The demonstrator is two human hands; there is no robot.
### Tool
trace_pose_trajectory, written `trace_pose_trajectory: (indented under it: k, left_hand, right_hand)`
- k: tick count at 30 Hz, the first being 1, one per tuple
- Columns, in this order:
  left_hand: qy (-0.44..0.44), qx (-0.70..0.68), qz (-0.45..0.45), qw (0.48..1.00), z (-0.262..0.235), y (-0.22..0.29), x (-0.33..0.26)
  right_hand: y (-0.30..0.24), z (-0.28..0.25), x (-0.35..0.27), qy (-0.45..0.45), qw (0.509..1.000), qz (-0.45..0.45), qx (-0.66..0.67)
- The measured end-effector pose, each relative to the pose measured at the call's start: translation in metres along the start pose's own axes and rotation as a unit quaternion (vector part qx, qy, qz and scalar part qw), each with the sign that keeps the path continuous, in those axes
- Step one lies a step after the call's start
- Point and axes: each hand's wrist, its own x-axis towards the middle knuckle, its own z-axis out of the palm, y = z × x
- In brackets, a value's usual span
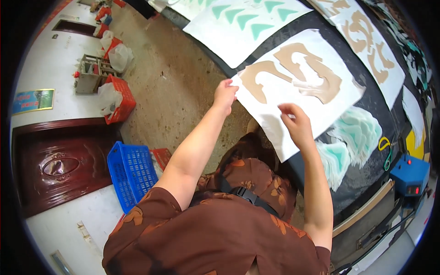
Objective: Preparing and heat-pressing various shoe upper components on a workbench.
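Observation:
A white sheet (302,117) with tan curved cut pieces (268,68) on it lies partly on the dark table and hangs over its near-left edge. My left hand (225,96) pinches the sheet's left edge, with the fingers closed on it. Over the lower part of the same sheet is my right hand (298,126), its fingers bent and the thumb a little apart from them. Nothing shows between them. Whether that hand touches the sheet I cannot tell. To the right of it lie stacks of pale green and white pieces (355,133).
Another white sheet (238,50) with green pointed pieces lies further up the dark table (366,176). Yellow-handled scissors (384,144) and a blue box (409,174) with a red display are at the right. A blue basket (133,174) and red crate (123,98) stand left.

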Motion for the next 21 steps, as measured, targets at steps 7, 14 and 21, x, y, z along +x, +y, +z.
trace_pose_trajectory:
  k: [7,14,21]
  left_hand:
    - [0.005,0.226,0.006,0.974,-0.017,0.011,0.05]
    - [-0.174,-0.008,-0.01,0.985,-0.03,0.025,0.052]
    - [-0.192,-0.054,-0.123,0.972,-0.032,0.023,0.056]
  right_hand:
    - [0.0,0.08,0.155,-0.081,0.973,-0.131,-0.173]
    - [0.009,0.095,0.212,-0.147,0.911,-0.236,-0.304]
    - [0.007,0.08,0.21,-0.12,0.885,-0.332,-0.302]
